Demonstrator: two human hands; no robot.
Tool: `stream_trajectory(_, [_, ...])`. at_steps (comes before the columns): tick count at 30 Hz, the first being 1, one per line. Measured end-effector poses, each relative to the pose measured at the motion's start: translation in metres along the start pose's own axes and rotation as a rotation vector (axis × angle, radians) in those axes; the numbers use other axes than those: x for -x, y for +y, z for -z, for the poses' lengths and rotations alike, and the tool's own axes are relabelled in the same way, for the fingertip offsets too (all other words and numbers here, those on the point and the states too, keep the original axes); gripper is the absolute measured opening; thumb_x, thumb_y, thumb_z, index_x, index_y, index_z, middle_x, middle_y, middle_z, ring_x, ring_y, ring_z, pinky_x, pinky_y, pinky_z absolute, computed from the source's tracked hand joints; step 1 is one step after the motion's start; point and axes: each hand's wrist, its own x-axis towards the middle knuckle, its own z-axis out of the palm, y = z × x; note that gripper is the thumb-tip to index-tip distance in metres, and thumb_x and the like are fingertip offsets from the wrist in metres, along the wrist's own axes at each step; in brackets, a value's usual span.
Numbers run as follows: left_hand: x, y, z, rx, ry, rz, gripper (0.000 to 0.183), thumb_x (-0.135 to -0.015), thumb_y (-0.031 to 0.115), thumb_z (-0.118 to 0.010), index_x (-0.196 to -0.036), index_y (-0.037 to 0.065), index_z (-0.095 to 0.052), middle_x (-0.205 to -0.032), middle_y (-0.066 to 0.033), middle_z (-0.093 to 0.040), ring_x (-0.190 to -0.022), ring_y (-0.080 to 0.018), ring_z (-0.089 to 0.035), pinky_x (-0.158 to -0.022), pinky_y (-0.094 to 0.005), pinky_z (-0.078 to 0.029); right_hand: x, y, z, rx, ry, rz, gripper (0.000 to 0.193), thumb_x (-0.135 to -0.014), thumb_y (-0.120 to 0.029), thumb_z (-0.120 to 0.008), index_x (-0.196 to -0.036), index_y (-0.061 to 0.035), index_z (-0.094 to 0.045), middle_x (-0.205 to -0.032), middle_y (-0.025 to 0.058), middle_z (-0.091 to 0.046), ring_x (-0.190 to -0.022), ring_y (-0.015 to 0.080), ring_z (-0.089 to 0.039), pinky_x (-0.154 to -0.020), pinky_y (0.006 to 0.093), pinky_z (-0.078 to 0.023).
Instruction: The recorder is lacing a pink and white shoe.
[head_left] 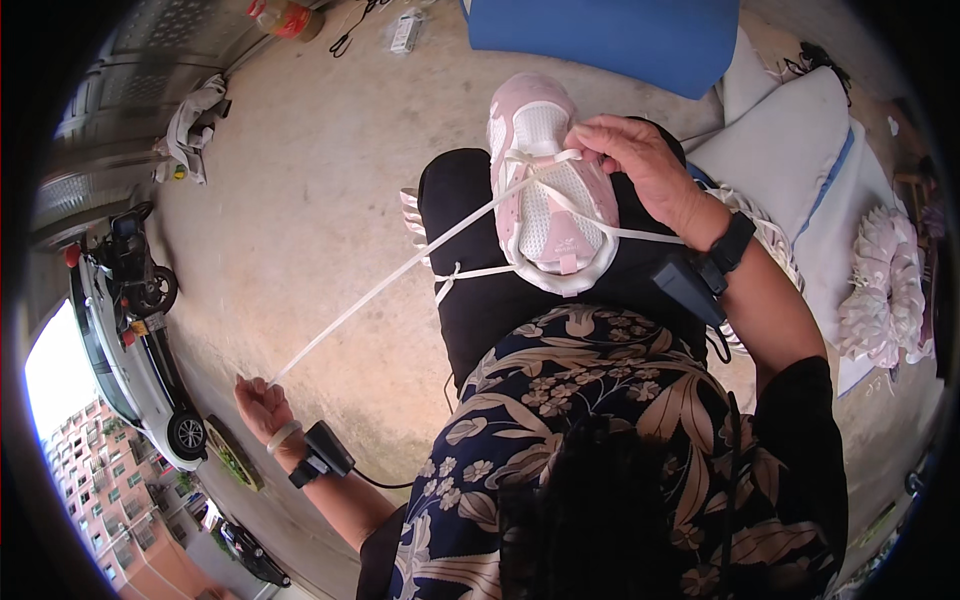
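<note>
A pink-and-white sneaker (536, 222) rests across my lap on black trousers, its toe pointing away from me; its sole is out of sight. A long off-white shoelace (398, 272) runs taut from the shoe's front down to the lower left. My left hand (264, 408) is closed on the far end of that lace, well away from the shoe. At the right edge of the eyelets, near the toe, my right hand (632, 162) pinches the lace with thumb and finger. Another length of lace crosses the opening and passes under my right wrist.
A blue panel (600, 40) lies ahead, with pale sheets (780, 160) to the right. Piled pink-and-white shoe pieces (882, 290) stand at far right. More laced pieces (770, 245) sit beside my right thigh. Parked at left are a motorcycle (140, 262) and a white car (150, 400).
</note>
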Motion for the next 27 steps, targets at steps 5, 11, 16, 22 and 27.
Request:
stream_trajectory(5, [-0.002, 0.001, 0.028, -0.094, 0.215, 0.024, 0.031, -0.091, 0.025, -0.056, -0.064, 0.014, -0.044, -0.053, 0.0008, -0.041, -0.037, -0.0063, -0.021, -0.038, -0.0243, -0.019, 0.005, 0.004, 0.005, -0.01, -0.003, -0.004, 0.025, -0.091, -0.029, -0.056, -0.101, -0.0077, -0.065, -0.088, -0.0024, -0.061, -0.083, 0.0057, -0.053, -0.075, 0.0204, -0.041])
stream_trajectory(11, [0.004, -0.007, -0.083, -0.095, -0.244, -0.092, 0.007, -0.091, 0.012, -0.056, -0.087, 0.007, -0.055, -0.074, -0.0032, -0.055, -0.063, -0.011, -0.051, -0.056, -0.0203, -0.041, 0.031, 0.002, 0.015, 0.414, -0.007, 0.029, 0.022, -0.088, -0.024, -0.059, -0.095, -0.0031, -0.057, -0.081, 0.0005, -0.062, -0.068, 0.0088, -0.055, -0.059, 0.0237, -0.045])
stream_trajectory(16, [0.02, -0.01, -0.178, -0.126, -0.615, -0.186, 0.014, -0.089, 0.003, -0.056, -0.102, 0.001, -0.059, -0.086, -0.0097, -0.063, -0.07, -0.0129, -0.059, -0.066, -0.0226, -0.049, 0.079, -0.026, 0.014, 0.526, -0.175, -0.131, 0.028, -0.088, -0.017, -0.057, -0.11, -0.0015, -0.051, -0.066, 0.0059, -0.059, -0.057, 0.0106, -0.055, -0.052, 0.0246, -0.043])
stream_trajectory(22, [0.04, -0.036, -0.251, -0.109, -0.835, -0.198, 0.017, -0.09, 0.004, -0.053, -0.105, -0.001, -0.058, -0.09, -0.0115, -0.066, -0.07, -0.0138, -0.062, -0.067, -0.0237, -0.05, 0.133, -0.08, 0.033, -0.089, -0.223, -0.081, 0.041, -0.083, -0.01, -0.058, -0.119, 0.005, -0.048, -0.064, 0.0025, -0.057, -0.049, 0.0058, -0.048, -0.047, 0.0191, -0.039])
stream_trajectory(27, [0.058, -0.05, -0.284, -0.13, -0.89, -0.129, 0.017, -0.09, 0.004, -0.053, -0.105, -0.002, -0.058, -0.088, -0.0119, -0.066, -0.069, -0.0144, -0.064, -0.065, -0.0239, -0.05, 0.193, -0.087, 0.156, -0.54, 0.311, 0.458, 0.032, -0.092, -0.012, -0.043, -0.119, 0.0033, -0.048, -0.092, 0.0106, -0.054, -0.077, 0.0184, -0.052, -0.071, 0.0276, -0.047])
